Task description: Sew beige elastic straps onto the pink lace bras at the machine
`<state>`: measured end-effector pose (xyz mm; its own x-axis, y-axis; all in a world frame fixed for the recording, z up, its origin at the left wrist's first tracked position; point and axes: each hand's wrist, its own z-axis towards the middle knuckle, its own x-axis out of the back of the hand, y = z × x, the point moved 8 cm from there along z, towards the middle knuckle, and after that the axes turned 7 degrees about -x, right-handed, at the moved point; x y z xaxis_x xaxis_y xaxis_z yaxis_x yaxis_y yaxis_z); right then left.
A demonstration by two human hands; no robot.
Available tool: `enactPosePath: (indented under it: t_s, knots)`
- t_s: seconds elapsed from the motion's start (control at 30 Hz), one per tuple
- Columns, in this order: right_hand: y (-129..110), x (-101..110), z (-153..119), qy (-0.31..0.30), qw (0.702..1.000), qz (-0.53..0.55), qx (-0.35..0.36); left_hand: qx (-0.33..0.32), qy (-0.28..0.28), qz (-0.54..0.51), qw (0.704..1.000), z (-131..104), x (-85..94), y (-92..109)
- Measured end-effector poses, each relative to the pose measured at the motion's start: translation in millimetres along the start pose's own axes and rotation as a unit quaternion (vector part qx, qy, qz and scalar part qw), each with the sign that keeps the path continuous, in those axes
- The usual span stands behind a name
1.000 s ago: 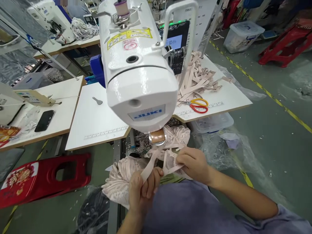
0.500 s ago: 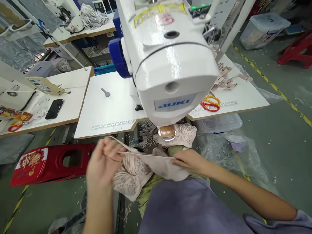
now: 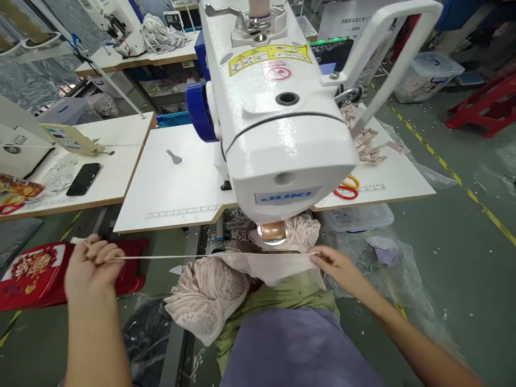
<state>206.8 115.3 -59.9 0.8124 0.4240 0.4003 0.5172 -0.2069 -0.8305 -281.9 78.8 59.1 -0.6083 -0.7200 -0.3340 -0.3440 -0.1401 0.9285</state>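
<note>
Your left hand point(image 3: 94, 263) is out at the far left end of a thin pale strap point(image 3: 165, 257), fingers curled tightly around it, with a short white bit poking out beyond the fist. Your right hand point(image 3: 328, 260) pinches the upper right corner of the beige cloth point(image 3: 266, 267) between thumb and fingers. The strap runs taut and nearly level from your left fist into the top edge of that cloth, so the cloth lies between your hands, much nearer the right one, and hangs down from its straight upper edge. It hangs above the green cloth point(image 3: 282, 293) over your lap. Just left of it and nearer you sits a lace bundle point(image 3: 205, 295), below the strap and well apart from your left fist. On the far side, more lace point(image 3: 304, 232) lies beneath the head of the white sewing machine point(image 3: 290, 150). Farther right, the scissors point(image 3: 345, 192) rest on the table point(image 3: 173, 183). A red stool point(image 3: 36, 269) shows behind your left hand.
</note>
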Motion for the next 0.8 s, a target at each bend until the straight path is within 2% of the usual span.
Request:
enactPosePath:
  t_s: [0.07, 0.1, 0.13, 0.17, 0.2, 0.27, 0.3, 0.37, 0.47, 0.6, 0.7, 0.77, 0.8]
  knots:
    - [1, 17, -4, 0.175, 0.984, 0.041, 0.014, 0.022, -0.043, 0.048, 0.998, -15, -19.0, -25]
    - [-2, 18, -7, 0.232, 0.971, 0.05, 0.03, 0.034, -0.061, 0.06, 0.996, -26, -30.4, -41]
    - [-9, 13, -8, 0.247, 0.967, 0.046, 0.049, 0.061, -0.089, 0.079, 0.991, -41, -43.8, -62]
    - [-18, 3, -5, 0.223, 0.972, 0.032, 0.072, 0.09, -0.124, 0.101, 0.983, -59, -58.3, -85]
    - [-30, -12, -1, 0.169, 0.981, 0.014, 0.094, 0.116, -0.163, 0.121, 0.972, -79, -73.2, -106]
    - [-52, -41, 6, 0.028, 0.992, -0.006, 0.121, 0.168, -0.263, 0.161, 0.936, -121, -102.2, -144]
    - [-62, -51, 8, -0.028, 0.992, 0.001, 0.12, 0.177, -0.304, 0.17, 0.92, -140, -114.2, -156]
    - [-75, -57, 11, -0.088, 0.99, 0.038, 0.101, 0.152, -0.393, 0.199, 0.885, -169, -135.2, -165]
    - [-87, -53, 12, -0.122, 0.985, 0.083, 0.089, 0.075, -0.471, 0.255, 0.841, -186, -153.3, -156]
    - [-92, -46, 10, -0.14, 0.987, 0.007, 0.073, 0.026, -0.514, 0.34, 0.787, -185, -160.4, -150]
    - [-99, -45, 11, -0.158, 0.979, -0.066, 0.115, -0.006, -0.539, 0.395, 0.744, -181, -158.3, -155]
    - [-95, -40, 19, -0.138, 0.977, -0.102, 0.125, -0.037, -0.516, 0.422, 0.745, -174, -152.4, -161]
    - [-88, -35, 25, -0.109, 0.982, -0.106, 0.109, -0.042, -0.489, 0.422, 0.762, -170, -148.3, -164]
